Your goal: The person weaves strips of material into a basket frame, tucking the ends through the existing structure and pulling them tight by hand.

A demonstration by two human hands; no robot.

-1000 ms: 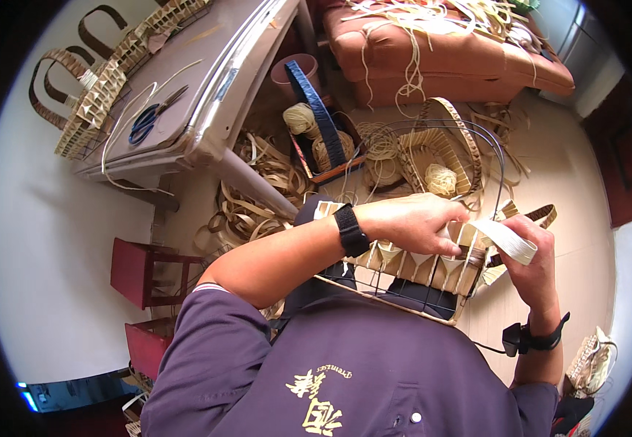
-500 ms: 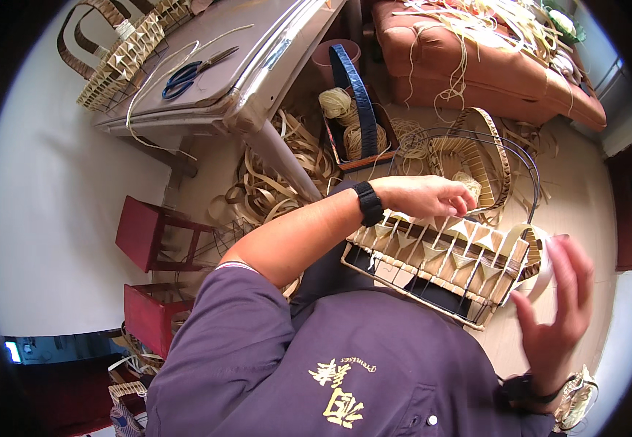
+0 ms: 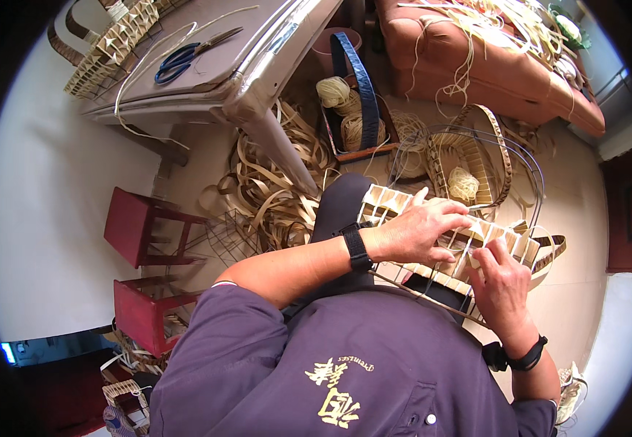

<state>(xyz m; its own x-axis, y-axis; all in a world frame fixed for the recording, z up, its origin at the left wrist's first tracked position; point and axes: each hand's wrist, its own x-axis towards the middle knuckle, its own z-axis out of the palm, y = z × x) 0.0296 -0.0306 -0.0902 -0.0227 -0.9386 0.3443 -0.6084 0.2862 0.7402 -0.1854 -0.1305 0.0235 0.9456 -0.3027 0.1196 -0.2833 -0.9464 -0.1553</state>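
Note:
A wire-frame basket [image 3: 392, 207] partly woven with pale flat strips lies across my lap. My left hand [image 3: 421, 233], with a black watch on its wrist, lies flat on the woven side and presses it down. My right hand [image 3: 501, 284], with a black band on its wrist, pinches a pale strip at the weave just beside the left fingers. Thin dark wire hoops [image 3: 527, 164] arch up from the frame's far side.
Loose pale strips [image 3: 272, 186] pile on the floor under a grey table [image 3: 257, 65] that carries blue-handled scissors [image 3: 185, 58]. A box with twine balls [image 3: 348, 120], another half-woven basket [image 3: 469, 153], a brown sofa [image 3: 491, 65] and two red stools [image 3: 141, 226] stand around.
My right hand, spread open out to the right half a second ago, has come back onto the weave beside the left hand. The view has tilted slightly downward.

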